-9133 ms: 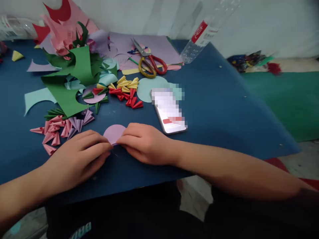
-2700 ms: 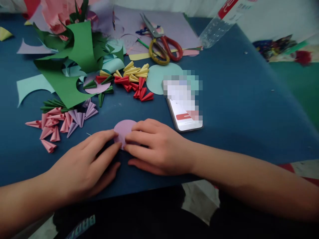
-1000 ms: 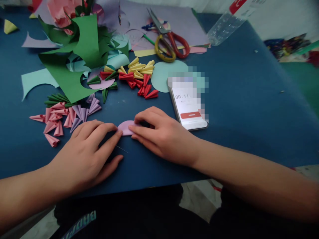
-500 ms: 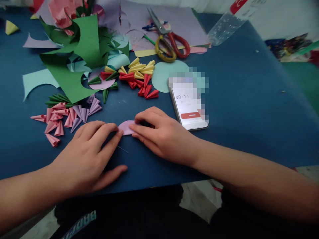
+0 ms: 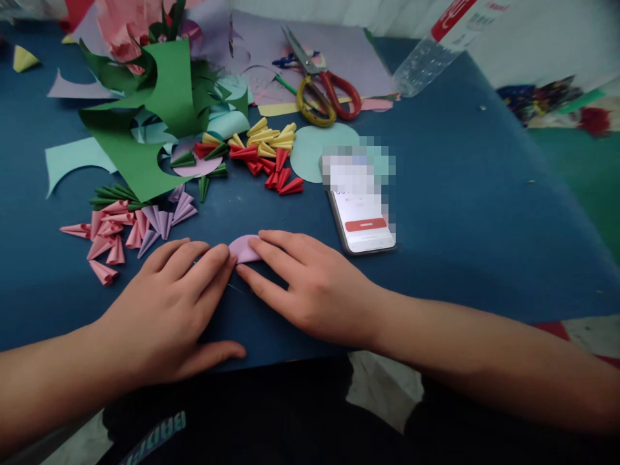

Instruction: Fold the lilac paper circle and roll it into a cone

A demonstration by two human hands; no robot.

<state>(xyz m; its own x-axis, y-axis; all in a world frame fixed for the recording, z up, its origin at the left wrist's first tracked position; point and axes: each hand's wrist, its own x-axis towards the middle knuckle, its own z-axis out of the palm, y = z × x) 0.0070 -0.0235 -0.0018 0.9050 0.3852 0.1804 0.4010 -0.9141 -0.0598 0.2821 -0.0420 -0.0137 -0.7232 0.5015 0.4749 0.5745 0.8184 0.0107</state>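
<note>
A small purple paper (image 5: 243,249), folded into a half circle, lies on the blue table near its front edge. The fingers of my left hand (image 5: 181,300) are pressed together on its left end, with the thumb stretched away on the table. From the other side my right hand (image 5: 310,284) grips it: the forefinger rests on the upper right part, and the thumb reaches the lower left corner. My fingers hide both ends of the paper. A thin pale line (image 5: 236,288) lies just below it; its kind is unclear.
Rolled paper cones, pink (image 5: 104,245), purple (image 5: 162,219), red (image 5: 278,174) and yellow (image 5: 271,137), lie beyond my hands. Green paper offcuts (image 5: 169,84) are behind them. A phone (image 5: 365,226), scissors (image 5: 322,97), light-blue paper circle (image 5: 307,152) and plastic bottle (image 5: 423,64) are also there.
My right thumb has slid left along the paper's lower edge, away from the forefinger, and the right hand has flattened and dropped slightly. My left hand has barely moved. The view has shifted a little.
</note>
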